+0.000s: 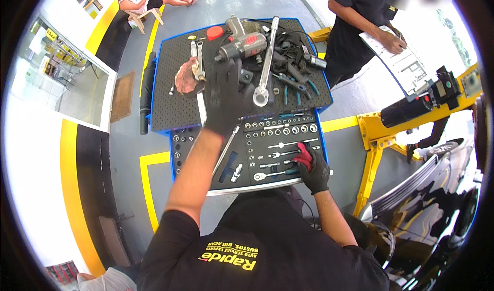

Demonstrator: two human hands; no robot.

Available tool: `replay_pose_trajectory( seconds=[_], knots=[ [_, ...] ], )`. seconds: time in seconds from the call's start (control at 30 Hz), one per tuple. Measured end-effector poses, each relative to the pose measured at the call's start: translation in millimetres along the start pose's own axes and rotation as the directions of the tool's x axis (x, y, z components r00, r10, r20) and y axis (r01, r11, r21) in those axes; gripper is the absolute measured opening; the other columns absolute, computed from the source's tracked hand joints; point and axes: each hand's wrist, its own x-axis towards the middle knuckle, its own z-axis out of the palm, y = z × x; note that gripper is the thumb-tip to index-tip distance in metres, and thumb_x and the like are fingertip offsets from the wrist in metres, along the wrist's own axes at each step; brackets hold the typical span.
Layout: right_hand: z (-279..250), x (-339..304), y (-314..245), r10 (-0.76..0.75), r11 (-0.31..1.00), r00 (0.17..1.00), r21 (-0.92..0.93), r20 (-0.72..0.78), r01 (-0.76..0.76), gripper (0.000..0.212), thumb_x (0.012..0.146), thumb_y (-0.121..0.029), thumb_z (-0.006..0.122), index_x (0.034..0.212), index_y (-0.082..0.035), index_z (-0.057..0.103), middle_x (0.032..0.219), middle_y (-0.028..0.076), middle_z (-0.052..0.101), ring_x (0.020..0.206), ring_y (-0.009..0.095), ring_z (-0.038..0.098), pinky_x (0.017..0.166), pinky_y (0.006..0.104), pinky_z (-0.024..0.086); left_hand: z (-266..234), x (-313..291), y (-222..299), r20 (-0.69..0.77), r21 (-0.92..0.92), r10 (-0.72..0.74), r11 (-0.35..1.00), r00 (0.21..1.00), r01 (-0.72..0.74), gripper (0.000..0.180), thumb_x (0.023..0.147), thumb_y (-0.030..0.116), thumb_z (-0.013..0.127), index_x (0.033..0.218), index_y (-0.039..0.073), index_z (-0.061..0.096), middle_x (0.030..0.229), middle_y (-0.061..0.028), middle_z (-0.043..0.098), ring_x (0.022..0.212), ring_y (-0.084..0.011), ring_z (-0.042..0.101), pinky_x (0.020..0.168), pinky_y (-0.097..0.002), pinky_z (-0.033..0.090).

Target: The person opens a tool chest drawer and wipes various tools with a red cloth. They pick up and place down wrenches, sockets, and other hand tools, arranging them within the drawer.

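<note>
One black-gloved left hand, fingers outstretched, grip hidden, lies nearer the grey metal impact wrench at one o'clock on the black perforated bench, barrel running eight-to-two, with the half-curled black-and-red-gloved right hand, hold unclear, at four o'clock.

black shirt: yellow lettering, inverted | clipboard sheet: large dark print | impact wrench: red round logo | window: yellow sign

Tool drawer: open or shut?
Open. The drawer juts out from under the cart's perforated top, exposing rows of sockets and a ratchet; the right hand is at its right side.
</note>
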Motion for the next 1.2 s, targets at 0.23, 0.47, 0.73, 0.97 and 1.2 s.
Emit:
replay_pose_trajectory(
  seconds=[0.23,0.47,0.73,0.97,1.2],
  knots=[
    [-9.2,-13.7,1.1,-0.128,0.983,0.99,0.136,0.051,0.12,0.067,0.082,-0.025,0.084,0.142,-0.008,0.06,0.125,0.017,0.07,0.108,0.041,0.07,0.09,0.0503,0.057,45.0,98.3,-27.7,0.532,0.497,-0.204,0.861,0.821,-0.108,0.081,0.079,0.04,0.083,0.147,0.004,0.056,0.131,-0.0231,0.064,0.124,-0.039,0.063,0.1,-0.0552,0.05],
    [-33.3,1.8,-6.5,-0.088,0.984,0.982,0.165,0.164,0.06,0.072,0.084,-0.029,0.084,0.147,-0.009,0.056,0.132,0.019,0.069,0.117,0.04,0.068,0.097,0.051,0.054,38.3,102.5,-8.4,0.468,0.477,-0.172,0.875,0.867,-0.084,0.076,0.073,0.035,0.087,0.137,0.005,0.06,0.125,-0.0158,0.063,0.113,-0.0347,0.066,0.093,-0.0468,0.055],
    [-27.3,20.5,-2.1,-0.088,0.972,0.982,0.228,0.165,0.048,0.071,0.083,-0.028,0.085,0.145,-0.007,0.057,0.125,0.019,0.07,0.11,0.041,0.069,0.092,0.0513,0.055,-16.9,81.9,-45.0,0.064,0.254,-0.038,0.967,0.997,0.02,0.091,0.062,0.029,0.093,0.14,0.003,0.055,0.119,-0.0186,0.061,0.11,-0.0408,0.061,0.093,-0.0513,0.053],
    [-16.4,21.6,-11.2,-0.053,0.991,0.997,0.124,0.064,0.045,0.064,0.086,-0.028,0.083,0.141,-0.005,0.059,0.123,0.02,0.071,0.109,0.041,0.071,0.093,0.0499,0.057,-121.1,67.6,-145.6,0.065,0.446,-0.021,0.895,0.998,-0.01,0.094,0.063,0.029,0.095,0.144,0.006,0.054,0.131,-0.0172,0.058,0.115,-0.0394,0.06,0.097,-0.0499,0.053],
    [-12.6,24.4,-19.9,-0.018,0.999,1.0,0.036,0.006,0.018,0.061,0.088,-0.029,0.082,0.139,-0.004,0.06,0.122,0.02,0.072,0.108,0.042,0.071,0.09,0.0496,0.058,-108.0,-22.8,-269.0,0.441,0.443,-0.105,0.889,0.891,-0.115,0.092,0.061,0.021,0.093,0.145,0.006,0.056,0.133,-0.0178,0.06,0.123,-0.0407,0.059,0.102,-0.0503,0.053]
  ],
)
